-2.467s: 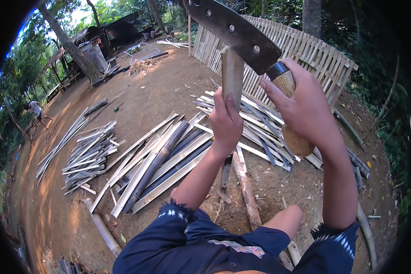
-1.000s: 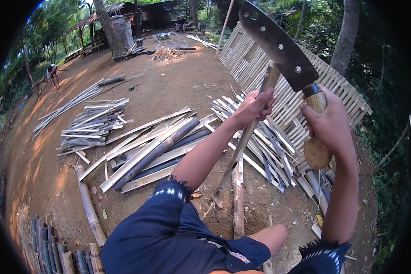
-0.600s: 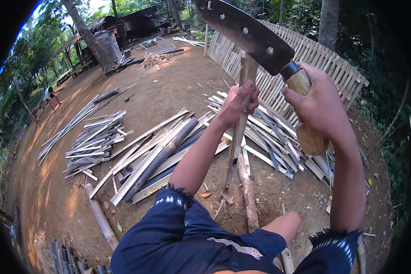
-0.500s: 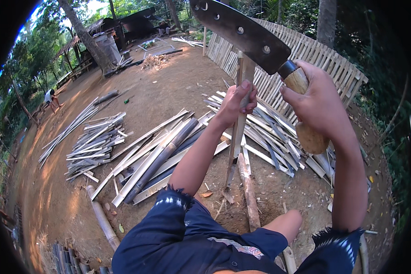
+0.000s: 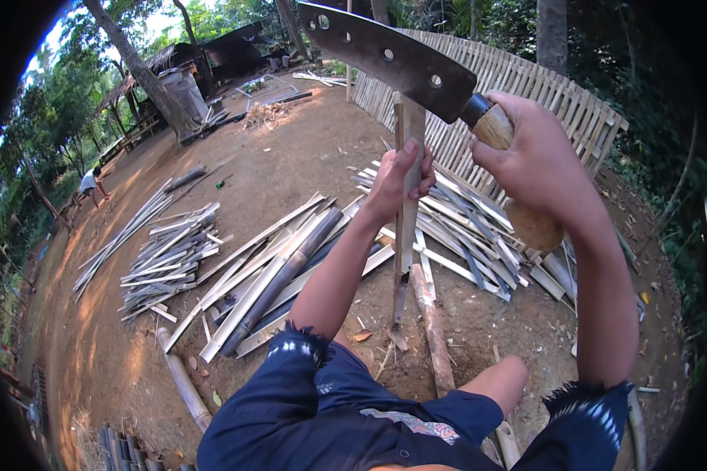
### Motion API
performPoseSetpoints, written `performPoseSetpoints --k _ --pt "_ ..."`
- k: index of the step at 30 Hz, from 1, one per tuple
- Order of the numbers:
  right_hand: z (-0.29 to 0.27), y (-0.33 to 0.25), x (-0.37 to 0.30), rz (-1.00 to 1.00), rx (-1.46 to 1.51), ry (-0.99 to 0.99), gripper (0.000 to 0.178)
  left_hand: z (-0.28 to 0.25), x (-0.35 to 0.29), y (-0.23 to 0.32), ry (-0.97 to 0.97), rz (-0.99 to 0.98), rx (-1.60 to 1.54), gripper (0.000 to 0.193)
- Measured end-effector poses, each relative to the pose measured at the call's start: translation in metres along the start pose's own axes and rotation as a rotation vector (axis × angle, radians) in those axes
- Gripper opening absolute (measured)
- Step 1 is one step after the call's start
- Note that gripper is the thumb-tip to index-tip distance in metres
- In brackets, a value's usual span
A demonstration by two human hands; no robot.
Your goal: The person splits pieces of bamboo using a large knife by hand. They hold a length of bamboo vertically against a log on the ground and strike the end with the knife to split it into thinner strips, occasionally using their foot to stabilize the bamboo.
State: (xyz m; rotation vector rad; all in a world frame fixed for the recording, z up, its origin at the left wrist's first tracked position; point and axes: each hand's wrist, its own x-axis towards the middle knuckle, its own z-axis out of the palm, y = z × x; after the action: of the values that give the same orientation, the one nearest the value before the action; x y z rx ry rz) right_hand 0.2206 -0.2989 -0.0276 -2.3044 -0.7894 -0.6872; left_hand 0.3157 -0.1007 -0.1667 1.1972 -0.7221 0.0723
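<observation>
One wide stretch of bare brown earth (image 5: 267, 169) fills most of our view. Across the upper right of the frame leans a long slatted bamboo panel (image 5: 518, 94). Three heaps of split bamboo lie below it and to its left: a heap of long pieces (image 5: 287, 263) left of centre, a looser heap (image 5: 467, 235) right of centre, and a compact heap (image 5: 165, 263) farther left. Down the lower middle we see a brown pole (image 5: 432, 334) on the ground.

Above all this we hold up a cleaver (image 5: 416, 69), its broad, dark, holed blade slanting from the upper middle down to its wooden handle (image 5: 492, 129). The blade crosses the top end of an upright bamboo strip (image 5: 405, 231) in the centre of the frame; we cannot tell how deep it sits. Our right hand (image 5: 536, 161) clasps the handle, the thumb lying across its near side. Our left hand (image 5: 395, 180) grips the strip below the blade, fingers curled round its right edge and thumb pointing up. Smallest is an orange leaf (image 5: 361, 336), low in the middle.
</observation>
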Motion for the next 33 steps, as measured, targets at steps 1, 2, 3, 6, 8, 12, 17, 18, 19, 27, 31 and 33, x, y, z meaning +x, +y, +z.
performPoseSetpoints --k 1,2,3,6,8,12,17,18,19,27,31,33 --pt "0.0 0.0 0.0 -0.025 -0.011 0.017 0.024 0.001 -0.001 0.001 0.013 0.004 0.018 0.064" --pt "-0.002 0.001 0.002 -0.018 -0.021 -0.003 0.025 0.002 -0.001 0.001 0.026 0.009 0.036 0.065" --pt "-0.003 0.001 0.003 -0.01 -0.032 -0.023 0.026 0.003 -0.001 0.002 0.039 0.013 0.053 0.065" --pt "-0.001 0.003 0.003 -0.007 -0.03 -0.021 0.03 0.003 0.0 0.001 0.042 0.02 0.083 0.066" --pt "0.0 0.003 0.001 0.015 0.035 -0.028 0.029 -0.001 0.0 0.001 -0.015 0.004 0.138 0.07" --pt "-0.004 0.012 0.0 0.023 0.079 -0.064 0.028 0.008 -0.002 0.002 -0.018 -0.004 0.089 0.073" --pt "-0.012 0.013 0.006 -0.033 -0.015 -0.057 0.028 0.005 0.007 0.016 0.299 0.342 0.223 0.092" --pt "-0.012 0.01 0.007 -0.022 -0.009 -0.072 0.028 -0.01 0.01 0.026 0.529 0.528 0.53 0.095" --pt "-0.014 0.013 0.005 0.006 -0.017 -0.087 0.028 -0.006 0.02 0.052 0.601 0.771 0.608 0.076" --pt "-0.033 0.015 0.005 0.047 -0.058 -0.12 0.031 0.026 0.118 0.274 -0.25 0.565 1.35 0.065" --pt "-0.027 0.003 0.007 0.335 0.011 -0.207 0.03 0.031 0.147 0.227 -0.173 0.004 1.457 0.083" --pt "-0.017 0.021 0.01 0.048 -0.166 -0.071 0.028 0.028 0.149 0.216 -0.13 -0.028 1.457 0.092"
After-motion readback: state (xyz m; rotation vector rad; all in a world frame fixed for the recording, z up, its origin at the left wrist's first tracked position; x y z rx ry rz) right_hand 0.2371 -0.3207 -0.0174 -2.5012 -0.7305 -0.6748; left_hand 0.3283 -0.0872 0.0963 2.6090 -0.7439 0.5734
